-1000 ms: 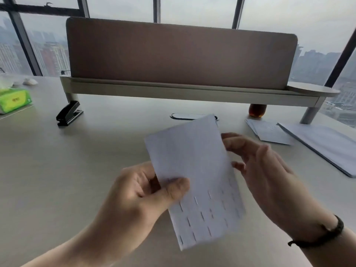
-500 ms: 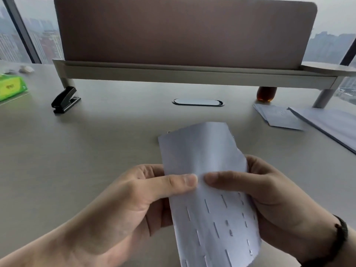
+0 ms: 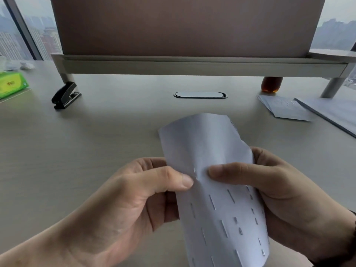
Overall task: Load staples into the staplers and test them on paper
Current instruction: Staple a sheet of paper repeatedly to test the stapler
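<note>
A pale desk (image 3: 96, 151) fills most of the frame, and across the top stands a brown divider panel (image 3: 183, 26) on a grey raised shelf (image 3: 192, 66).

In the lower centre, the paper (image 3: 210, 189) is held up between both hands, bowed outward along its length, its top edge curling toward the middle of the frame. Its lower half carries many staples (image 3: 224, 231) in rough rows (some look blurred).

The left hand (image 3: 123, 205) comes in from the lower left and pinches the paper's left edge, thumb pressed on the front face and curled fingers behind. The right hand (image 3: 279, 193) comes in from the lower right and grips the right edge the same way, thumb lying across the front, fingers wrapped behind. The two thumb tips nearly meet at the sheet's middle. A dark wristband (image 3: 352, 228) shows at the right edge.

At the right, loose sheets (image 3: 289, 108) lie flat on the desk. A green packet (image 3: 11, 83) sits at the far left. A black stapler (image 3: 65, 95) rests in the upper left, well apart from the hands. An oval cable port (image 3: 200, 95) sits centre, and a small amber object (image 3: 271, 84) stands under the shelf at the upper right.
</note>
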The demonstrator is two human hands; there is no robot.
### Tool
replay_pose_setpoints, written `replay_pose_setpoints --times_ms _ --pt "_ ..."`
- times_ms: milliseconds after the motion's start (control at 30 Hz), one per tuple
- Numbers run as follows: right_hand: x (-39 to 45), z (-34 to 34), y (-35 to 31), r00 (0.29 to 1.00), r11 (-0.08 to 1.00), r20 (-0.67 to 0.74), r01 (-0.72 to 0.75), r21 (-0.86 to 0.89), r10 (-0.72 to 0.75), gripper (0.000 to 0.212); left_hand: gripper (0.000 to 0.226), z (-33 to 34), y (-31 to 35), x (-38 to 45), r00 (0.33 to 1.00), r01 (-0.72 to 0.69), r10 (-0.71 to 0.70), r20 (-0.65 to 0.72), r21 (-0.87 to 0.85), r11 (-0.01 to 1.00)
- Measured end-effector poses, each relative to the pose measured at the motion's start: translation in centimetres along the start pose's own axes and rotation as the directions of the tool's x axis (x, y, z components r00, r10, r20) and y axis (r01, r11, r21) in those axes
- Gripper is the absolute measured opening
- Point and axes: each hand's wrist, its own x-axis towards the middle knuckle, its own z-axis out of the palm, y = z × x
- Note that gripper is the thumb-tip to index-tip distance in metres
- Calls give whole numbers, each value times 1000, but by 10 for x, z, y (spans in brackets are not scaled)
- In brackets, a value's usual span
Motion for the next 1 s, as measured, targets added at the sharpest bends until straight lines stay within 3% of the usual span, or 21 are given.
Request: replay_pose_setpoints --times_ms 367,1000 --pt "1 0 2 1000 1000 -26 14 -25 -15 23 31 -1 -2 -1 999 -31 30 18 45 999" --pt "6 -3 6 996 996 -78 30 -85 -37 22 32 -1 -5 -1 986 -104 130 -104 219 970"
